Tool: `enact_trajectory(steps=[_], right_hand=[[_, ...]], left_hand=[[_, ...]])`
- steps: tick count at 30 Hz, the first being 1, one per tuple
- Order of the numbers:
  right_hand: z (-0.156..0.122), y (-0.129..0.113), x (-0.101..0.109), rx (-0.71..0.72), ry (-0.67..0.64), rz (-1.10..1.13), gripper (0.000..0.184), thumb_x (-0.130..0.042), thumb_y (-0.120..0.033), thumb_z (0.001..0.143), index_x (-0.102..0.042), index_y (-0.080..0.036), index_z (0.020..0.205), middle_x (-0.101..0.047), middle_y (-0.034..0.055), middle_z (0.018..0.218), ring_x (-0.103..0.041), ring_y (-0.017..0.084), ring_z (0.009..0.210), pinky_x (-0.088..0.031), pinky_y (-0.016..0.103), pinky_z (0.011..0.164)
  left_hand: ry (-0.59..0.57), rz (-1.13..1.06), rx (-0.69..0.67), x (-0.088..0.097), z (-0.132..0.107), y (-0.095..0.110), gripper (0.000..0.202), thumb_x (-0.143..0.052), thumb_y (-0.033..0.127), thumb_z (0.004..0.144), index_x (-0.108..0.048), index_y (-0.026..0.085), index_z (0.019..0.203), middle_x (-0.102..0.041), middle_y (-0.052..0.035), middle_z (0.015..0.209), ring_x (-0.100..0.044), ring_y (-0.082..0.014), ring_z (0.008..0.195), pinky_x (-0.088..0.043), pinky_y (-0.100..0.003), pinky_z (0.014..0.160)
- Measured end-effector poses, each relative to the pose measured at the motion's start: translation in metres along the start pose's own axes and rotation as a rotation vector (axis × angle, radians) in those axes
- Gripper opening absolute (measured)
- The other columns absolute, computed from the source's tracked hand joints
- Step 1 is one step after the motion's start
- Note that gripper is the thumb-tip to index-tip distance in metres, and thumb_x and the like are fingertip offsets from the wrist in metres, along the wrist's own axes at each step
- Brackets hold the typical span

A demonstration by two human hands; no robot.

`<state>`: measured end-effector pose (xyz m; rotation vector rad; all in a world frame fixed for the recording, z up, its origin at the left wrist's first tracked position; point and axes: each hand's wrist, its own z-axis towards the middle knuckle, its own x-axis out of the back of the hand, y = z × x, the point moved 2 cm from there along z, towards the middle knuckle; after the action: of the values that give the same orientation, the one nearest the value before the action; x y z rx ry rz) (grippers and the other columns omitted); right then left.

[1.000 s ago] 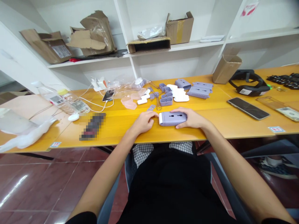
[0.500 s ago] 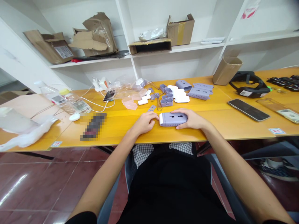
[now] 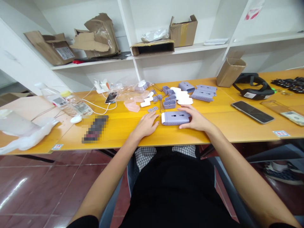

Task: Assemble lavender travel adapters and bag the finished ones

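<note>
Purple housing (image 3: 175, 117) lies flat on the table (image 3: 213, 129) near the front edge, slotted face up, white end cap (image 3: 163, 118) pointing left. Right hand (image 3: 196, 120) closed round its right end, thumb on the near side, fingers over the far side. Left hand (image 3: 147, 124) flat on the table, fingers spread, holding nothing, just beside the cap, contact unclear. Risk: with a one-ended grip, a push could slide the housing back into the loose springs (image 3: 161, 106) and small purple parts (image 3: 169, 104) just behind and scatter them, or could pop the cap off
</note>
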<state>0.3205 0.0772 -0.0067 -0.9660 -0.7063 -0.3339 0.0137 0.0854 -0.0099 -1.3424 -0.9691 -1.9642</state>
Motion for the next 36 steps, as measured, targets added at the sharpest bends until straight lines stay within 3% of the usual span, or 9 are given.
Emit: enact_trajectory(steps=[3, 6, 9, 12, 17, 23, 31, 34, 36], right_hand=[[-0.006, 0.013, 0.014, -0.063, 0.038, -0.009, 0.067, -0.055, -0.067, 0.102, -0.056, -0.033, 0.159, -0.053, 0.0095, 0.166, -0.050, 0.038, 0.154, -0.040, 0.061, 0.128], [-0.012, 0.035, 0.023, -0.220, 0.045, -0.176, 0.063, -0.031, -0.058, 0.110, -0.058, -0.028, 0.158, -0.060, 0.0092, 0.162, -0.049, 0.036, 0.156, -0.032, 0.060, 0.133], [-0.014, 0.048, 0.019, -0.273, -0.053, -0.408, 0.067, -0.038, -0.057, 0.106, -0.056, -0.023, 0.160, -0.052, 0.0100, 0.168, -0.040, 0.042, 0.160, -0.028, 0.066, 0.133], [-0.013, 0.047, 0.011, -0.328, -0.117, -0.518, 0.071, -0.033, -0.058, 0.106, -0.047, -0.022, 0.166, -0.040, 0.0096, 0.175, -0.029, 0.042, 0.165, -0.024, 0.069, 0.133], [-0.011, 0.037, 0.008, -0.357, -0.178, -0.543, 0.079, -0.026, -0.060, 0.107, -0.040, -0.015, 0.170, -0.032, 0.0128, 0.178, -0.023, 0.039, 0.168, -0.020, 0.064, 0.136], [-0.011, 0.036, 0.010, -0.360, -0.205, -0.560, 0.082, -0.023, -0.062, 0.106, -0.036, -0.012, 0.171, -0.029, 0.0144, 0.179, -0.021, 0.039, 0.168, -0.020, 0.064, 0.135], [-0.011, 0.034, 0.012, -0.385, -0.232, -0.593, 0.080, -0.022, -0.060, 0.107, -0.035, -0.015, 0.172, -0.028, 0.0114, 0.181, -0.020, 0.036, 0.169, -0.019, 0.060, 0.136], [-0.010, 0.031, 0.012, -0.398, -0.272, -0.630, 0.082, -0.017, -0.059, 0.108, -0.032, -0.011, 0.172, -0.024, 0.0117, 0.182, -0.018, 0.035, 0.169, -0.018, 0.058, 0.137], [-0.010, 0.030, 0.013, -0.403, -0.282, -0.641, 0.082, -0.017, -0.058, 0.108, -0.032, -0.010, 0.172, -0.023, 0.0113, 0.182, -0.018, 0.034, 0.170, -0.018, 0.057, 0.137]], left_hand=[[-0.007, 0.025, 0.032, -0.003, -0.001, -0.003, 0.051, -0.049, 0.038, 0.107, -0.059, 0.014, 0.151, -0.051, -0.0202, 0.166, -0.045, -0.0353, 0.158, -0.032, -0.059, 0.132], [-0.017, 0.028, 0.040, -0.007, 0.000, -0.005, 0.053, -0.047, 0.040, 0.108, -0.056, 0.016, 0.154, -0.047, -0.0189, 0.170, -0.041, -0.0346, 0.161, -0.028, -0.059, 0.134], [-0.038, 0.023, 0.045, -0.010, 0.000, -0.007, 0.055, -0.045, 0.041, 0.109, -0.053, 0.018, 0.158, -0.043, -0.0176, 0.172, -0.036, -0.0347, 0.163, -0.025, -0.061, 0.134], [-0.078, 0.025, 0.050, -0.010, 0.000, -0.006, 0.058, -0.041, 0.044, 0.111, -0.048, 0.018, 0.162, -0.037, -0.0181, 0.175, -0.031, -0.0356, 0.166, -0.021, -0.063, 0.135], [-0.119, 0.023, 0.069, -0.007, 0.000, -0.004, 0.061, -0.038, 0.048, 0.111, -0.044, 0.017, 0.164, -0.033, -0.0188, 0.177, -0.025, -0.0365, 0.167, -0.017, -0.064, 0.135], [-0.083, 0.008, 0.059, -0.008, -0.001, -0.006, 0.060, -0.039, 0.049, 0.111, -0.047, 0.020, 0.162, -0.038, -0.0174, 0.175, -0.030, -0.0357, 0.166, -0.019, -0.062, 0.135], [-0.153, 0.068, 0.085, -0.004, 0.000, 0.002, 0.062, -0.036, 0.048, 0.111, -0.043, 0.017, 0.165, -0.034, -0.0170, 0.177, -0.026, -0.0349, 0.167, -0.017, -0.061, 0.136], [-0.124, 0.092, 0.085, 0.005, 0.000, 0.005, 0.059, -0.040, 0.047, 0.110, -0.052, 0.018, 0.159, -0.040, -0.0150, 0.174, -0.034, -0.0332, 0.164, -0.024, -0.055, 0.136], [-0.027, 0.092, 0.082, 0.016, 0.001, 0.004, 0.053, -0.045, 0.044, 0.108, -0.060, 0.018, 0.151, -0.050, -0.0147, 0.168, -0.045, -0.0320, 0.157, -0.033, -0.050, 0.132]])
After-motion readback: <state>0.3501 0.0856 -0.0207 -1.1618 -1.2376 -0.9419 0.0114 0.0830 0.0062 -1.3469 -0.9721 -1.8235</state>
